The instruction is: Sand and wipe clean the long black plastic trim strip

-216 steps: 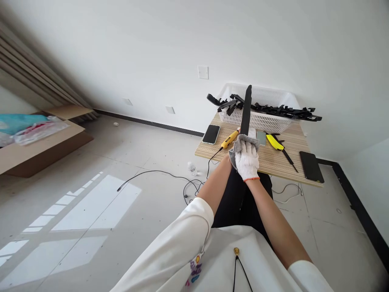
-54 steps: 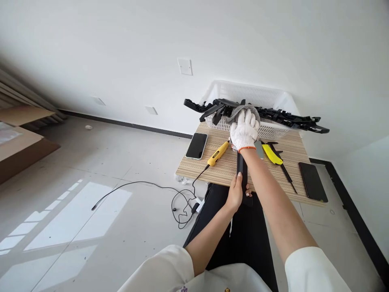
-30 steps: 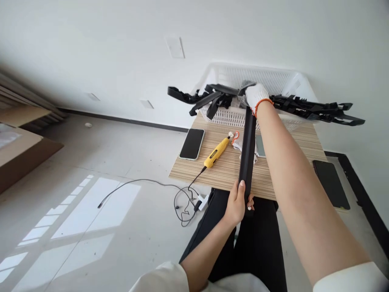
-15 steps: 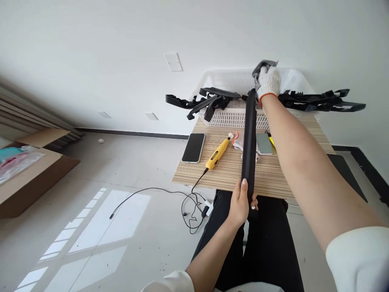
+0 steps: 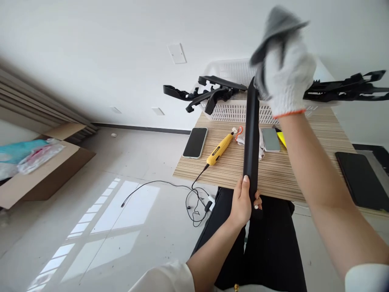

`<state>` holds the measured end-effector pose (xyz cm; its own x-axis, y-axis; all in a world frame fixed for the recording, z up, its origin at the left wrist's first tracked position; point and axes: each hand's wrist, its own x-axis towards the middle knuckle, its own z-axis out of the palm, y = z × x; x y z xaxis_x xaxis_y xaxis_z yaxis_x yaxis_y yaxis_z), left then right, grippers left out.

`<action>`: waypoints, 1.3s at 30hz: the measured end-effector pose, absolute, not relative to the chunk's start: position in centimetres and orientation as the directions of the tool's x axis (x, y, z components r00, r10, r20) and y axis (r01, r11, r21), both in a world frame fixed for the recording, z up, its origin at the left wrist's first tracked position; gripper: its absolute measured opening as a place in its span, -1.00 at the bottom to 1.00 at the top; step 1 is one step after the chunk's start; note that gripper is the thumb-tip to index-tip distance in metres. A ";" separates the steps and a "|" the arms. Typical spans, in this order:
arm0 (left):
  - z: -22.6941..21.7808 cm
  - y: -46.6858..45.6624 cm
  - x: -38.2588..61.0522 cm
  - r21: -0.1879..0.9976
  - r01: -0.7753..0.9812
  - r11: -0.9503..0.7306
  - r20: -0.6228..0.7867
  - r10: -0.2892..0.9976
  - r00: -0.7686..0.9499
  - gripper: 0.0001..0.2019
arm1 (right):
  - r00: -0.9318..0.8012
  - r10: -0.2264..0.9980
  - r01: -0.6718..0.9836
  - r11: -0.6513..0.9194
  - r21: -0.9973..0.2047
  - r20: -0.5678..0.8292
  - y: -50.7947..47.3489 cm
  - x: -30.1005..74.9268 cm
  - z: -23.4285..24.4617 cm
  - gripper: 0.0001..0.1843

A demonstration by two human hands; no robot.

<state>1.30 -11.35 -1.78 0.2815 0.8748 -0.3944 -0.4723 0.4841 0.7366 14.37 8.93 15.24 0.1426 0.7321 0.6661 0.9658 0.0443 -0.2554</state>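
My bare left hand (image 5: 242, 205) is wrapped round the lower end of a long black plastic strip (image 5: 251, 134). The strip stands up away from me, its far end reaching over the rim of a white plastic basket (image 5: 226, 113). My right hand (image 5: 288, 71) wears a white knit glove with an orange cuff edge. It is blurred by motion, raised above the basket near the strip's far end, its fingers closed on a grey cloth (image 5: 279, 26). Black plastic parts (image 5: 219, 91) lie across the basket's left side, and more black parts (image 5: 349, 87) stick out at the right.
On the wood-patterned table (image 5: 194, 168) lie a phone (image 5: 195, 142), a yellow corded rotary tool (image 5: 220, 149), a second glove (image 5: 240, 136), a grey-green flat object (image 5: 270, 140) and a yellow item (image 5: 281, 138). A dark tablet-like object (image 5: 364, 178) lies at right. Cables (image 5: 194, 202) hang below; a cardboard box (image 5: 57, 170) stands left.
My right hand has lifted up from the basket with the grey cloth, coming nearer the camera. My left hand keeps its hold on the strip. The view has shifted slightly.
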 end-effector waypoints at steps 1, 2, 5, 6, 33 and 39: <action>-1.8 -11.3 1.3 0.737 -0.473 0.483 -0.396 0.876 0.276 -0.45 | 0.128 0.766 0.981 -0.007 -0.191 0.630 6.9 13.1 14.0 -0.39; -1.8 -11.3 1.3 0.739 -0.474 0.479 -0.395 0.878 0.270 -0.46 | 0.065 0.827 0.995 -0.012 -0.098 0.559 4.7 11.8 12.5 -0.45; -2.1 -11.3 1.2 0.769 -0.450 0.453 -0.392 0.891 0.228 -0.51 | 0.066 0.905 0.998 -0.066 -0.014 0.421 -2.1 8.7 8.1 -0.38; -2.2 -11.3 1.2 0.796 -0.429 0.427 -0.385 0.904 0.184 -0.55 | 0.087 0.930 0.996 -0.085 -0.022 0.358 -4.0 8.0 7.0 -0.38; -1.9 -11.1 1.5 0.818 -0.406 0.407 -0.318 0.909 0.271 -0.53 | 0.181 0.878 0.976 -0.216 0.029 0.443 8.0 10.4 10.5 -0.25; -2.3 -11.5 1.3 0.859 -0.371 0.354 -0.269 0.927 0.261 -0.55 | 0.153 0.860 0.985 -0.171 -0.007 0.487 6.6 10.6 9.6 -0.23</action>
